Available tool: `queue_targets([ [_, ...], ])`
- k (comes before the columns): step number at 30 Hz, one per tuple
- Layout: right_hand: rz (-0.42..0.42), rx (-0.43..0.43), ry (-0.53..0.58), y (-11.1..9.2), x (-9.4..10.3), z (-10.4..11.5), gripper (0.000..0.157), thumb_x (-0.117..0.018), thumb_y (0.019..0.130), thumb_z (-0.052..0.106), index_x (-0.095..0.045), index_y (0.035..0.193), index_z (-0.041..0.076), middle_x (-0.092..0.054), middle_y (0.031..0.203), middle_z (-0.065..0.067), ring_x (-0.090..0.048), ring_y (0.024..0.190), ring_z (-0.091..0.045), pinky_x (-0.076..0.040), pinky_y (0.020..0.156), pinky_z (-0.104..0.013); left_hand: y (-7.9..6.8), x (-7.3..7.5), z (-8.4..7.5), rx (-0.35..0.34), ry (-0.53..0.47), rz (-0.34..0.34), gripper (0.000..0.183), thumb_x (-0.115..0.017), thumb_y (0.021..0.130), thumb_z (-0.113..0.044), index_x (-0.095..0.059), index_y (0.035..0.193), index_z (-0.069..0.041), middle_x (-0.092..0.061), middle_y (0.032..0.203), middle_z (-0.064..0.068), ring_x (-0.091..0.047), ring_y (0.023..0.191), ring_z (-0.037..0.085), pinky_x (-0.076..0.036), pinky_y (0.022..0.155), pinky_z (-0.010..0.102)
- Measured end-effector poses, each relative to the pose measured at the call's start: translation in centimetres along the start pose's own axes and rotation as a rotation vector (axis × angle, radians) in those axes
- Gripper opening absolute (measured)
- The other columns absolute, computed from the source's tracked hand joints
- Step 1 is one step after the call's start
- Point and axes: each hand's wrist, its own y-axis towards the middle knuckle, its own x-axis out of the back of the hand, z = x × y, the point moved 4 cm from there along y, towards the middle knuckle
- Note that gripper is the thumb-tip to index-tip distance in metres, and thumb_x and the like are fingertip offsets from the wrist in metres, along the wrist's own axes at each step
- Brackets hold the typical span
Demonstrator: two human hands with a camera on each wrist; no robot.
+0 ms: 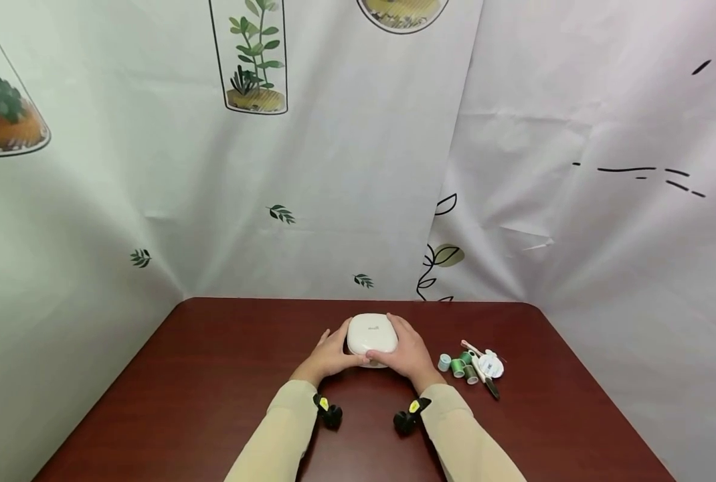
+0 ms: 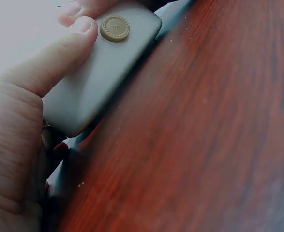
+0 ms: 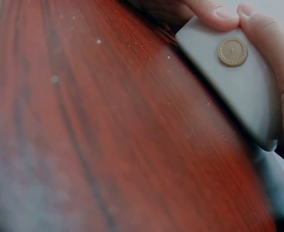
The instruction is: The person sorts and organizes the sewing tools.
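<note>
A white rounded box (image 1: 371, 332) with small lettering on its lid stands toward the far side of the table, between both hands. My left hand (image 1: 330, 355) grips its left side, thumb across the front. From the right, my right hand (image 1: 409, 352) holds the other side, its thumb reaching to the front edge too. On the front face is a round gold button (image 2: 114, 28) with a beaded rim. Both thumb tips meet just above that button (image 3: 232, 51) in the right wrist view. The fingers behind the box are mostly hidden.
Right of the hands lie several thread spools (image 1: 458, 367) in green and pale blue, a white round piece (image 1: 491, 365) and a slim white tool with a dark end (image 1: 490, 385). The reddish-brown table (image 1: 231, 402) meets a printed white curtain (image 1: 346, 167) at the back.
</note>
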Motion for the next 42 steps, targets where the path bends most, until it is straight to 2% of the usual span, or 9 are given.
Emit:
queue_targets([
  [4, -0.028, 0.018, -0.004, 0.1, -0.2, 0.1, 0.105, -0.084, 0.068, 0.067, -0.05, 0.149, 0.009, -0.051, 0.149, -0.012, -0.054, 0.128, -0.034, -0.048, 0.099, -0.055, -0.2, 0.1, 0.0, -0.013, -0.024, 0.005, 0.108, -0.078, 0.082, -0.057, -0.021, 0.161, -0.008, -0.044, 0.155, 0.014, -0.04, 0.144, 0.031, -0.008, 0.122, 0.057],
  [7, -0.054, 0.021, 0.018, 0.3, -0.2, 0.1, 0.101, -0.085, 0.069, 0.064, -0.053, 0.147, 0.008, -0.053, 0.147, -0.013, -0.055, 0.127, -0.035, -0.048, 0.099, -0.055, -0.4, 0.2, 0.0, -0.008, -0.049, -0.002, 0.108, -0.079, 0.081, -0.055, -0.022, 0.161, -0.011, -0.043, 0.156, 0.015, -0.035, 0.146, 0.035, -0.01, 0.121, 0.059],
  [14, -0.088, -0.041, 0.079, 0.6, -0.1, 0.0, 0.087, -0.084, 0.074, 0.058, -0.057, 0.143, 0.013, -0.058, 0.142, -0.012, -0.058, 0.123, -0.035, -0.048, 0.098, -0.055, -1.1, 0.0, -0.2, 0.086, -0.111, -0.028, 0.115, -0.081, 0.077, -0.058, -0.018, 0.163, -0.014, -0.034, 0.161, 0.015, -0.015, 0.149, 0.052, -0.022, 0.114, 0.068],
  [19, -0.071, -0.06, 0.055, 1.1, -0.1, 0.3, 0.08, -0.08, 0.077, 0.059, -0.059, 0.14, 0.014, -0.06, 0.137, -0.011, -0.059, 0.119, -0.034, -0.048, 0.097, -0.055, -1.3, -0.2, 0.3, 0.113, -0.122, -0.044, 0.116, -0.082, 0.076, -0.058, -0.018, 0.163, -0.016, -0.033, 0.162, 0.014, -0.015, 0.149, 0.051, -0.023, 0.112, 0.07],
  [24, -0.068, -0.033, 0.018, 1.8, 0.2, 0.7, 0.067, -0.074, 0.084, 0.057, -0.064, 0.133, 0.012, -0.065, 0.131, -0.012, -0.06, 0.118, -0.036, -0.048, 0.098, -0.055, -1.5, -0.4, 0.7, 0.131, -0.101, -0.044, 0.116, -0.081, 0.076, -0.061, -0.019, 0.163, -0.018, -0.033, 0.162, 0.013, -0.016, 0.149, 0.05, -0.025, 0.111, 0.07],
  [32, -0.038, -0.036, -0.015, 3.3, 1.3, 1.7, 0.054, -0.065, 0.092, 0.054, -0.07, 0.122, 0.01, -0.07, 0.121, -0.011, -0.065, 0.111, -0.033, -0.05, 0.095, -0.052, -1.8, -0.1, 0.4, 0.12, -0.08, -0.065, 0.113, -0.08, 0.077, -0.061, -0.02, 0.163, -0.016, -0.035, 0.161, 0.015, -0.021, 0.149, 0.049, -0.028, 0.111, 0.068],
  [38, -0.008, -0.072, -0.046, 4.1, 1.6, 2.4, 0.059, -0.054, 0.096, 0.062, -0.075, 0.112, 0.01, -0.073, 0.114, -0.01, -0.067, 0.107, -0.032, -0.052, 0.094, -0.051, -2.2, 0.1, 0.6, 0.144, -0.067, -0.062, 0.113, -0.079, 0.077, -0.063, -0.021, 0.163, -0.017, -0.033, 0.161, 0.015, -0.021, 0.149, 0.046, -0.028, 0.112, 0.066],
  [42, -0.018, -0.095, -0.071, 4.4, 1.7, 2.6, 0.062, -0.048, 0.101, 0.06, -0.076, 0.113, 0.005, -0.073, 0.115, -0.014, -0.067, 0.109, -0.036, -0.051, 0.096, -0.053, -2.4, 0.2, 0.6, 0.133, -0.071, -0.063, 0.113, -0.08, 0.077, -0.061, -0.022, 0.162, -0.016, -0.033, 0.161, 0.017, -0.023, 0.148, 0.047, -0.028, 0.112, 0.066],
])
